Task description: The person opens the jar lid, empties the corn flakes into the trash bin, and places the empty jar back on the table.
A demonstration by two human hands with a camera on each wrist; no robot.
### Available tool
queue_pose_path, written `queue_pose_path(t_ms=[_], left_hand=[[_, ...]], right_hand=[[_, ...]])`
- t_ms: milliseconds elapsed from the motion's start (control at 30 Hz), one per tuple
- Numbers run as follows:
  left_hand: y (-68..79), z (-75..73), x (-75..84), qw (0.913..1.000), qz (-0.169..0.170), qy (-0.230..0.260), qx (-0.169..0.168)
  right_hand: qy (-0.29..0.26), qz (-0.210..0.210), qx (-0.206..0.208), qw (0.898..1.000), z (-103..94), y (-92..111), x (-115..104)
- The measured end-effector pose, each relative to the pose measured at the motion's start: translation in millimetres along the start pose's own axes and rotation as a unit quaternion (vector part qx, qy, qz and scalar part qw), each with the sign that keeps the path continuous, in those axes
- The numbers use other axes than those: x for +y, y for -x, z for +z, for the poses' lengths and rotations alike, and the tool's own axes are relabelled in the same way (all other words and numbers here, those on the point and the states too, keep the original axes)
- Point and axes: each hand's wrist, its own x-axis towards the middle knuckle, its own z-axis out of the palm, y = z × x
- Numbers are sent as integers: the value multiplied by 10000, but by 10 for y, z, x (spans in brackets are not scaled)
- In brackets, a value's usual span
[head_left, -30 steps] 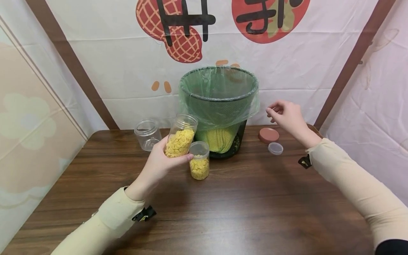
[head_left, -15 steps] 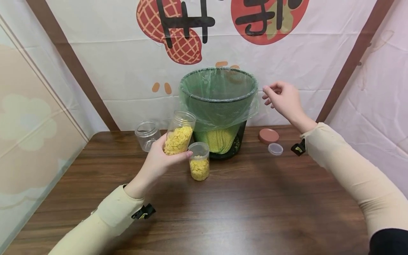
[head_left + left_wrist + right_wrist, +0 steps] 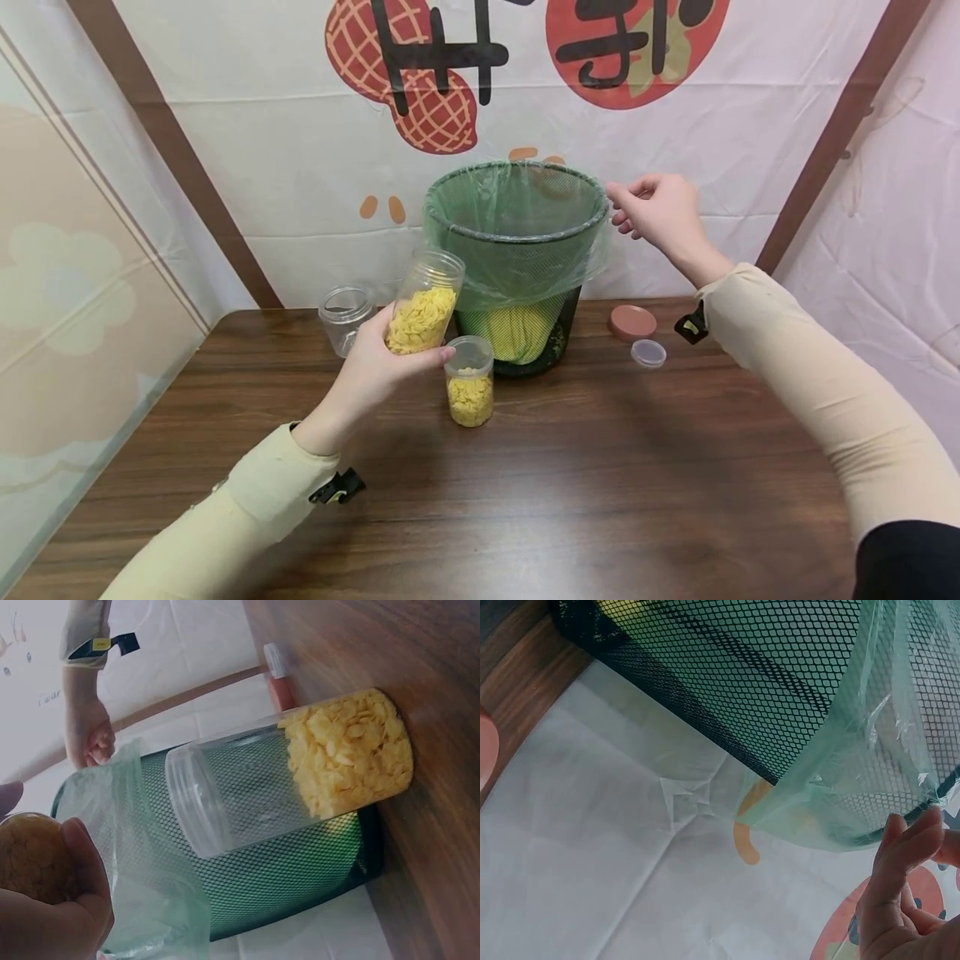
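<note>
My left hand (image 3: 378,350) grips a clear plastic jar (image 3: 426,300) partly filled with yellow flakes, lidless and tilted, in front of the wastebasket. Its base (image 3: 34,859) shows between my fingers in the left wrist view. A second clear jar (image 3: 470,392) of yellow flakes stands upright on the table just below it. My right hand (image 3: 660,212), fingers loosely bent, is at the right rim of a black mesh wastebasket (image 3: 517,275) lined with a green bag (image 3: 855,772). Its fingertips (image 3: 926,825) are at the rim; whether they touch the bag I cannot tell.
A wide clear jar (image 3: 347,312) without a lid stands at the back left. A reddish lid (image 3: 632,322) and a small translucent disc (image 3: 648,353) lie right of the wastebasket. Something yellow shows through the mesh low down. A printed cloth (image 3: 300,167) hangs behind the table (image 3: 585,500).
My right hand has risen from above the reddish lid and moved left to the wastebasket's rim. My left hand keeps hold of the tilted jar, nearly still. The standing jars stay put.
</note>
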Motion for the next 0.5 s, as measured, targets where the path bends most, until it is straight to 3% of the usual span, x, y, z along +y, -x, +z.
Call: queue_pose_path(t_ms=[267,500], left_hand=[[-37,-20,82,9998,149,-113,-1],[-67,-43,98,9995,161,-280,-37]], right_hand=[[22,337,-180,9993,37,-45,-78],[61,383,-134,9992,74,-63,-112]])
